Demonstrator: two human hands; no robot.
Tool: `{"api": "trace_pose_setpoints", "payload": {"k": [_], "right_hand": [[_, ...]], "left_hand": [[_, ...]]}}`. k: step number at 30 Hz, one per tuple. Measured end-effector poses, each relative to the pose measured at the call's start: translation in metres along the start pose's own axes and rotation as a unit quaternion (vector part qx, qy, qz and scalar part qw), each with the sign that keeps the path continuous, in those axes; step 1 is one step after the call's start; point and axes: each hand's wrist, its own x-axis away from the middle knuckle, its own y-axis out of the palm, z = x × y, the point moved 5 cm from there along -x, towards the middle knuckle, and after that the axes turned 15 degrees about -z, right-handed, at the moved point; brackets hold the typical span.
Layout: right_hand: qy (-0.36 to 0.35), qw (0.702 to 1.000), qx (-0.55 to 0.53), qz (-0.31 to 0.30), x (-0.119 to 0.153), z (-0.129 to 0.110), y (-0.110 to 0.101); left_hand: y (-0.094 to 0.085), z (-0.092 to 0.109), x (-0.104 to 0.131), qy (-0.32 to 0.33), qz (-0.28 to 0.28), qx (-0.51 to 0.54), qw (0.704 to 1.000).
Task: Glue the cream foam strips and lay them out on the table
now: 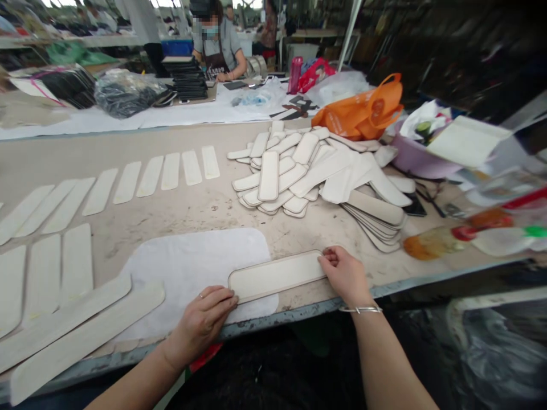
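A long cream strip (277, 275) with rounded corners and a dark edge lies across a white sheet (171, 256) and the table (188, 213). Its left end is pinched by my left hand (204, 319), and its right end is held between the thumb and fingers of my right hand (345, 274). Several similar pieces are heaped in a pile (269, 176) beyond the strip. On the left, pale strips (100, 192) lie in rows, and two longer ones (89, 336) overlap the sheet's left side.
Orange bag (363, 111) and purple basin (421, 154) stand at the back right. Bottles (440, 242) lie at the right, near scissors (431, 198). Across the table, a person (222, 51) works beside a dark stack (187, 80). The table's front edge (294, 312) runs below my hands.
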Motion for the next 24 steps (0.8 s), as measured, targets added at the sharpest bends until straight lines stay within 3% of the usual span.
{"api": "trace_pose_setpoints", "payload": {"k": [8, 15, 24], "right_hand": [[-0.017, 1.000, 0.023, 0.009, 0.000, -0.002, 0.000], [-0.014, 0.993, 0.121, 0.000, 0.000, -0.011, -0.001], [-0.010, 0.990, 0.137, 0.009, 0.000, -0.014, 0.000]], "left_hand": [[0.003, -0.006, 0.002, 0.009, -0.022, -0.020, 1.000], [0.000, -0.001, -0.001, 0.004, -0.029, -0.015, 0.999], [0.000, -0.002, -0.003, 0.022, -0.035, -0.020, 0.999]]}}
